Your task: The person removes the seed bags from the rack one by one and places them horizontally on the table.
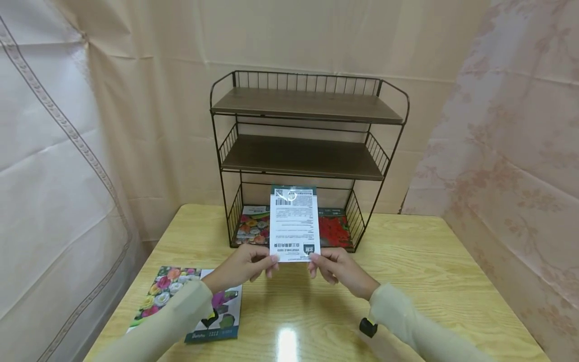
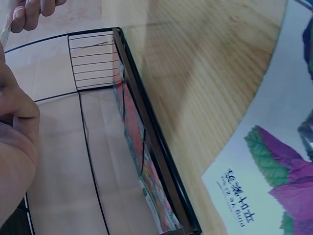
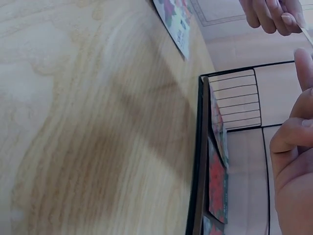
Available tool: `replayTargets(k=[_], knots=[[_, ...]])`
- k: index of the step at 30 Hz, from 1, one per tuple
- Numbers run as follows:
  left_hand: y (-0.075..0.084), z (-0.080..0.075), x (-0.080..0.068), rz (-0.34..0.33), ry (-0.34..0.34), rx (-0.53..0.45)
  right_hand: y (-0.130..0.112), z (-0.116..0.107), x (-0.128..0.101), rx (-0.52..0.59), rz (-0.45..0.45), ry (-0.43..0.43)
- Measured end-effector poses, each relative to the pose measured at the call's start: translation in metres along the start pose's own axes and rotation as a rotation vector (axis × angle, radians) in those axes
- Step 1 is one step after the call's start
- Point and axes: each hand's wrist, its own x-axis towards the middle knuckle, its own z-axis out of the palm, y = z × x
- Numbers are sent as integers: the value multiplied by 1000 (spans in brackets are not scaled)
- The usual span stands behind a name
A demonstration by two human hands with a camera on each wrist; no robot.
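Observation:
A white seed packet (image 1: 294, 223) with printed text and a barcode is held upright above the wooden table (image 1: 425, 261), its back side facing me. My left hand (image 1: 246, 264) pinches its lower left corner and my right hand (image 1: 336, 266) pinches its lower right corner. Directly behind it stands a black wire rack (image 1: 307, 151) with brown shelves. Two flower-print packets (image 1: 253, 224) lie flat in the rack's bottom tier, the right one red (image 1: 334, 231). In the wrist views only finger edges (image 2: 14, 112) and the rack's bottom rail (image 3: 199, 161) show.
Several flower-print packets (image 1: 194, 301) lie on the table at front left, under my left sleeve. The same stack appears large in the left wrist view (image 2: 274, 161). Cloth curtains hang behind the rack and to both sides. The rack's upper two shelves carry nothing.

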Motion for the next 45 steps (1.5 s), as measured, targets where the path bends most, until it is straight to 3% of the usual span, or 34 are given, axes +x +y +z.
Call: replayTargets(k=[8,24,39,45], knots=[[-9,1,-6,-16,-1,-13,5,7,0,12,51,6],[-10,2,-27,-102,-3,-5,14,24,-1,7,97,-20],[-18,2,-46,-146,-70,-40,21,40,-4,21,157,-64],[-18,1,-53,-163,-65,-25,27,46,-3,22,182,-55]])
